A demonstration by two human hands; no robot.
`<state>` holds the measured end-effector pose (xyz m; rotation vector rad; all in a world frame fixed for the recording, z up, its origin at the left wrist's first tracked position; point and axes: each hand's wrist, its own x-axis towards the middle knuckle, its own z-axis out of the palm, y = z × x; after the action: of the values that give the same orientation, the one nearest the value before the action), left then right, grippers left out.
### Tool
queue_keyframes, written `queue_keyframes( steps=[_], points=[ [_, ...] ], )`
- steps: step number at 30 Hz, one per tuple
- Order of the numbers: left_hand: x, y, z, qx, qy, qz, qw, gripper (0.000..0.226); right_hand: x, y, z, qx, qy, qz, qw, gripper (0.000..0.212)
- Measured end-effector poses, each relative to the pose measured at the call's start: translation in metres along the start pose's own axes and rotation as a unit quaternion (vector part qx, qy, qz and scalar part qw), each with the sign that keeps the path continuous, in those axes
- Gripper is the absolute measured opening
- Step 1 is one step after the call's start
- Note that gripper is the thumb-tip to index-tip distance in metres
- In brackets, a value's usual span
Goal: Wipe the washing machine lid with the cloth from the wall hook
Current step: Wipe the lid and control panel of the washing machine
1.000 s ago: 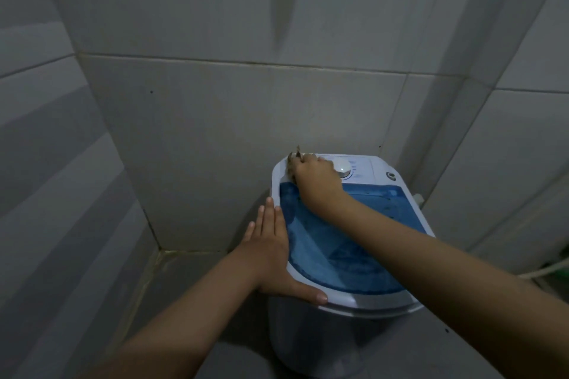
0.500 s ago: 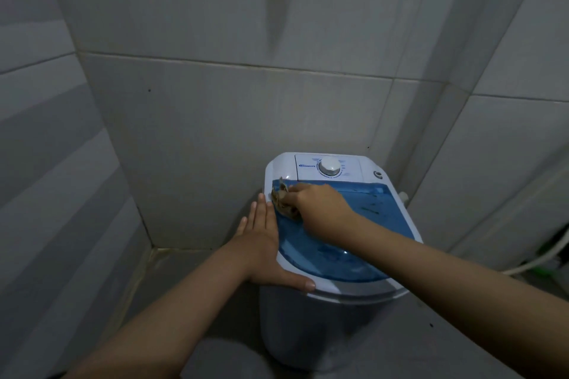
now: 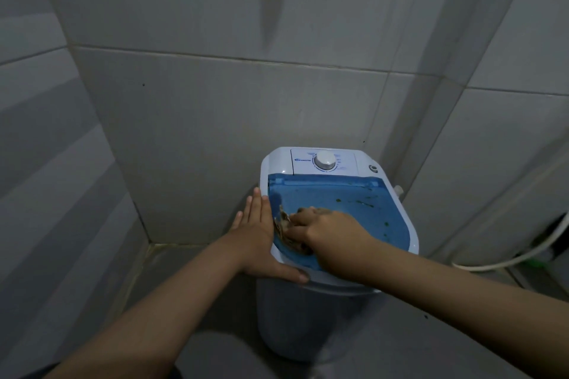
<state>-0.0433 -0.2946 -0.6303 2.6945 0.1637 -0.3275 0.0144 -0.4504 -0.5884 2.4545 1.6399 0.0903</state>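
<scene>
Right hand (image 3: 326, 237) fingers clamped on cloth (image 3: 284, 232), left hand (image 3: 258, 233) fingers flat, together.

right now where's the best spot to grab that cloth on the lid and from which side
Grab the cloth at the bunched edge peeking past the right hand, from above on the left, where it humps off the flat blue lid.
</scene>
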Motion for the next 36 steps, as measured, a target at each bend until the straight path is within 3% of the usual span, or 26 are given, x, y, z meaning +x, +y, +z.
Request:
queue_keyframes(
  steps=[9,12,24,27,30,34,36],
  points=[
    [-0.001,0.001,-0.001,0.01,-0.004,-0.005,1.0,0.154,-0.035,0.008,0.001,-0.056,0.013,-0.086,0.995,0.037],
    [-0.002,0.002,-0.002,0.015,-0.008,-0.007,1.0,0.153,-0.041,0.016,0.003,-0.025,-0.015,-0.101,0.994,0.04],
    [-0.002,0.009,-0.013,0.068,-0.053,-0.04,0.995,0.155,-0.068,0.04,-0.027,-0.018,-0.119,-0.072,0.99,0.05],
    [-0.001,0.016,-0.021,0.078,-0.065,-0.034,0.994,0.155,-0.066,0.056,-0.044,0.03,-0.13,-0.008,0.991,0.053],
    [0.001,0.022,-0.025,0.072,-0.069,0.0,0.995,0.153,-0.057,0.078,-0.048,0.063,-0.069,0.084,0.992,0.063],
    [0.006,0.019,-0.022,0.062,-0.084,0.013,0.994,0.151,-0.034,0.113,-0.03,0.095,0.013,0.193,0.976,0.05],
    [0.008,0.016,-0.021,0.061,-0.084,0.015,0.994,0.152,-0.021,0.129,-0.014,0.094,0.028,0.238,0.966,0.053]
  ],
)
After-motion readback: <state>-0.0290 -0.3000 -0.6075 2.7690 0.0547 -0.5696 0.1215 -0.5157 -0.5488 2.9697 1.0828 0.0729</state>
